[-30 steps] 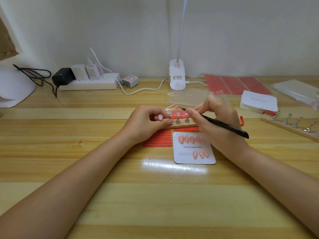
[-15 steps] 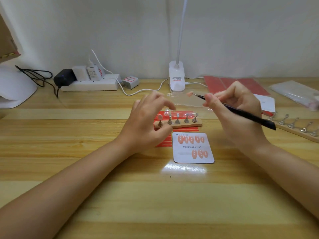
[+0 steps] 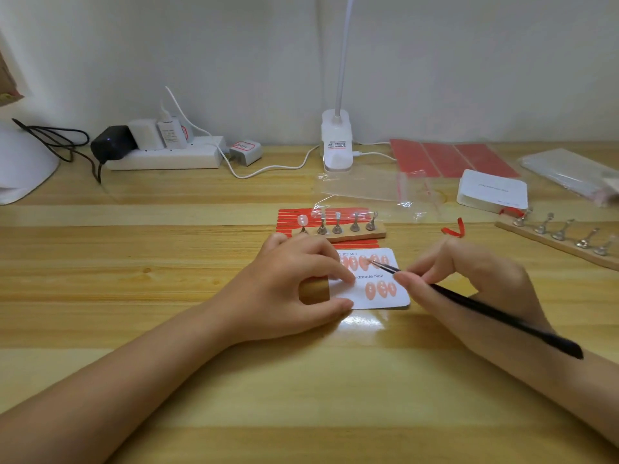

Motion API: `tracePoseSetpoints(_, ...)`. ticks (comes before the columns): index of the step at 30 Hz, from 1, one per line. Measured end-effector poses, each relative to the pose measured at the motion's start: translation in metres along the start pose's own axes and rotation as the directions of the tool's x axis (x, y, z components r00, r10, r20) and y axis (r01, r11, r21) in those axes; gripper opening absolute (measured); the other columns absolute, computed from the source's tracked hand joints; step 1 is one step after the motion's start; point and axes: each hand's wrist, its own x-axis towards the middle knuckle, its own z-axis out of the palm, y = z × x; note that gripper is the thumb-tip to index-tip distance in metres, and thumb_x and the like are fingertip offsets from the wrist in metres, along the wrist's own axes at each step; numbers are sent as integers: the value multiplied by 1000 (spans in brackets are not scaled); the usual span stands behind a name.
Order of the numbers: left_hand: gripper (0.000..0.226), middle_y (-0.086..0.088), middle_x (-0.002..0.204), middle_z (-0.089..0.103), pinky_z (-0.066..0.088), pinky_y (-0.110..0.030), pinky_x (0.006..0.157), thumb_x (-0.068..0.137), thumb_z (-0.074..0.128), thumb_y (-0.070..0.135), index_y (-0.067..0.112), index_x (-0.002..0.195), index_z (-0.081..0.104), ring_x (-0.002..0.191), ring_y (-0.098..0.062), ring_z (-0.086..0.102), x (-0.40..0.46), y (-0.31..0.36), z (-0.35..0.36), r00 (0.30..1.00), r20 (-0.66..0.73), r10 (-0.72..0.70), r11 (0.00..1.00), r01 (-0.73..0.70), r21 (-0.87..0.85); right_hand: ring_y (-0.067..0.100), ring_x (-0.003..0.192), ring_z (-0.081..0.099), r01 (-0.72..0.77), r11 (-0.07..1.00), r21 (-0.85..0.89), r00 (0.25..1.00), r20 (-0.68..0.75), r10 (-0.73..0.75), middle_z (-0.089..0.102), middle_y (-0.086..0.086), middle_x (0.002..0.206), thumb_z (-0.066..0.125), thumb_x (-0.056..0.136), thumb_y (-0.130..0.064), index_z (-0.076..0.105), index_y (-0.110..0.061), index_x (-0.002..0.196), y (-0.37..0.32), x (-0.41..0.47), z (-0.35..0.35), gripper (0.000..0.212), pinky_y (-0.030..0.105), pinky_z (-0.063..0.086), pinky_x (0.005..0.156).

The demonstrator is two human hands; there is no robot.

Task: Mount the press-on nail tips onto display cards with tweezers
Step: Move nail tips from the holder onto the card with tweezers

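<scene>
Black slim tweezers [image 3: 469, 304] in right hand [image 3: 469, 283] seemingly touch glossy oval nail tips [image 3: 363, 262].

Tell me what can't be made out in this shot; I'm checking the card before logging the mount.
All in the head view:
- Display card: its left part is hidden under the left hand.
- Tweezers: the tips over the top row of nails are too small to show whether they hold a tip.
- Small print at the card's top edge: too small and blurred.
- White object at far left: cut off by the frame edge.
</scene>
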Motion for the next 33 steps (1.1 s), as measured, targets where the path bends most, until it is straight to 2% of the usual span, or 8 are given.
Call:
tracePoseSetpoints(3,38,19,95,54,27,-32,93,74,54,54,30,100,68,95,1,50,-1,-1,0,1000,4,-27,999,27,-40,6,62,55,95,994,-61,995,29,-93,63,2,66,60,83,-18,52,-4,59,1,1,0,29,16,45,62)
tracePoseSetpoints(6,38,19,95,54,28,-36,95,74,57,54,30,101,68,96,1,51,0,0,-1,999,6,-38,998,39,-49,16,53,56,161,978,-135,987,45,-156,62,3,62,59,82,-21,52,-7,57,1,2,2,30,26,45,54)
tracePoseSetpoints(9,33,19,95,54,29,-38,95,74,63,49,30,100,69,97,0,52,0,1,0,999,0,-43,998,43,-52,22,51,54,210,964,-165,976,99,-196,60,4,59,58,84,-21,53,-6,56,4,2,3,33,26,42,55)
tracePoseSetpoints(11,36,19,95,54,29,-37,95,73,60,53,31,101,68,97,0,52,0,0,0,999,1,-42,998,42,-56,25,50,53,249,949,-193,965,132,-227,59,6,57,58,85,-19,54,-5,55,7,2,3,33,26,39,56)
tracePoseSetpoints(17,39,20,96,54,29,-37,94,73,54,56,32,101,68,98,2,51,0,0,0,999,3,-46,997,46,-59,28,49,50,337,923,-185,934,190,-303,56,9,54,59,86,-15,53,-2,55,12,1,3,34,37,42,50)
tracePoseSetpoints(26,38,18,95,56,34,-42,90,74,56,54,30,100,69,95,-1,53,0,0,0,999,-8,-35,998,34,-60,30,48,47,392,903,-176,907,240,-347,53,11,53,59,86,-10,51,1,52,10,2,2,37,36,41,48)
tracePoseSetpoints(33,39,18,95,55,33,-39,90,74,55,55,30,100,70,95,1,52,0,0,0,999,-9,-36,998,35,-61,28,46,46,456,866,-204,877,270,-398,52,10,51,57,85,-7,51,0,50,7,4,1,36,35,39,46)
